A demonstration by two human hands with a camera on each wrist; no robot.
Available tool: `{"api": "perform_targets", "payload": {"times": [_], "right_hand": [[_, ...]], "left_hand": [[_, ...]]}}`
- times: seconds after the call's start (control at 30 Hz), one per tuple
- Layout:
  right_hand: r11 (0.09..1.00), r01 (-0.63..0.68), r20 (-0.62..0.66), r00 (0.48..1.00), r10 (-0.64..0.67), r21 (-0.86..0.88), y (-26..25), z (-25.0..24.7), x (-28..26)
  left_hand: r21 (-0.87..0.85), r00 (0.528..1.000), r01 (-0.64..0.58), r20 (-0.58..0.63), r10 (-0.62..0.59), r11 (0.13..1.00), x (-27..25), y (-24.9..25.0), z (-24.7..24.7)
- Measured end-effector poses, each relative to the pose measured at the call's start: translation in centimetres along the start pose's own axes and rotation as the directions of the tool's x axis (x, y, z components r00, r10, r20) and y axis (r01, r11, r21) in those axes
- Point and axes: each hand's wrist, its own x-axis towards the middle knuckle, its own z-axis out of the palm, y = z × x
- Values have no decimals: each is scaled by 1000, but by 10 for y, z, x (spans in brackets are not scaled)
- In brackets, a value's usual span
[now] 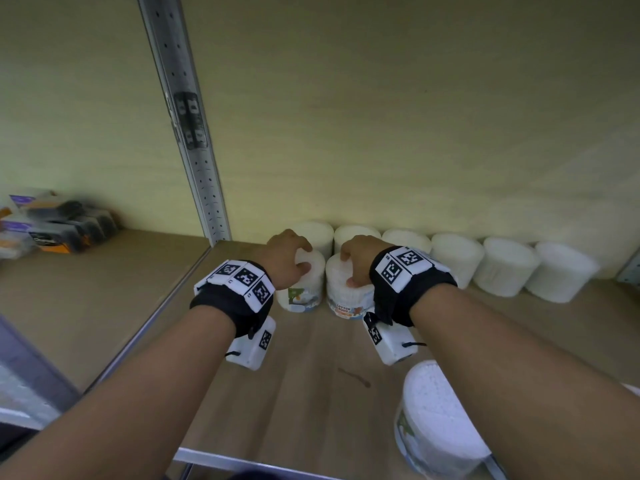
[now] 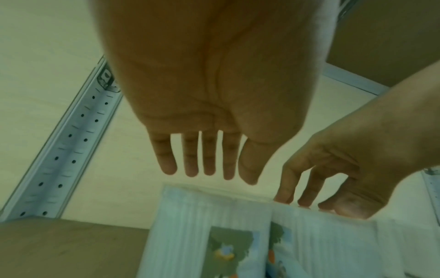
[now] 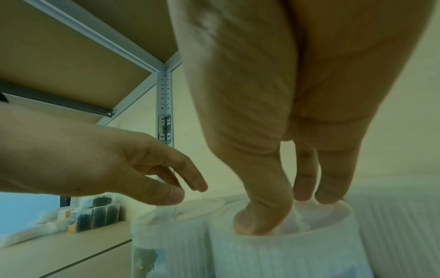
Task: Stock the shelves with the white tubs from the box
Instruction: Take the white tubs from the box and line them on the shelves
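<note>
Two white tubs stand side by side on the wooden shelf [image 1: 311,393], in front of a back row of white tubs [image 1: 457,258]. My left hand [image 1: 291,261] hovers just above the left tub [image 1: 301,292]; the left wrist view shows its fingers [image 2: 209,169] straight and off the tub [image 2: 202,235]. My right hand [image 1: 356,258] grips the top of the right tub [image 1: 346,303]. In the right wrist view its thumb and fingers [image 3: 262,222] press on that tub's lid [image 3: 285,250]. Another white tub [image 1: 440,420] stands at the shelf's front right.
A perforated metal upright [image 1: 187,133] divides this bay from the left bay, where dark packaged goods [image 1: 59,223] lie. The back wall sits right behind the tub row. Bare shelf board lies between my wrists and the front edge [image 1: 242,462].
</note>
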Motion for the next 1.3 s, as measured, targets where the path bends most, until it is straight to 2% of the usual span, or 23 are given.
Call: {"api": "perform_targets", "payload": {"times": [0.1, 0.2, 0.33, 0.47, 0.67, 0.73, 0.87, 0.93, 1.07, 1.3], "right_hand": [[1000, 21, 4, 1000, -21, 9, -1, -4, -5], [998, 53, -26, 998, -54, -31, -6, -10, -14], [993, 70, -47, 996, -74, -93, -11, -15, -22], [995, 64, -29, 997, -66, -81, -12, -13, -23], [992, 85, -29, 996, -88, -96, -13, -19, -29], [990, 87, -24, 996, -91, -108, -14, -19, -29], [988, 93, -24, 995, -96, -120, -14, -18, -29], [989, 89, -20, 996, -92, -116, -14, -19, -29], [992, 86, -16, 996, -88, -94, -12, -17, -28], [997, 60, -22, 998, -61, -44, -10, -14, -23]], "left_hand": [[71, 995, 88, -62, -83, 994, -1, 2, 4], [122, 993, 118, -40, -114, 985, -1, 5, 9], [138, 995, 99, -18, -97, 985, 0, 7, 7], [128, 996, 65, 49, -72, 990, 0, 3, 5], [48, 994, 22, 108, -27, 999, 0, -4, 2], [20, 997, 29, 72, -30, 999, 0, -2, 4], [78, 990, 88, -119, -78, 993, -1, 5, 8], [81, 981, 113, -167, -98, 990, -1, 7, 10], [113, 986, 143, -101, -132, 983, 0, 8, 14], [59, 996, 86, 18, -87, 995, -1, 4, 6]]}}
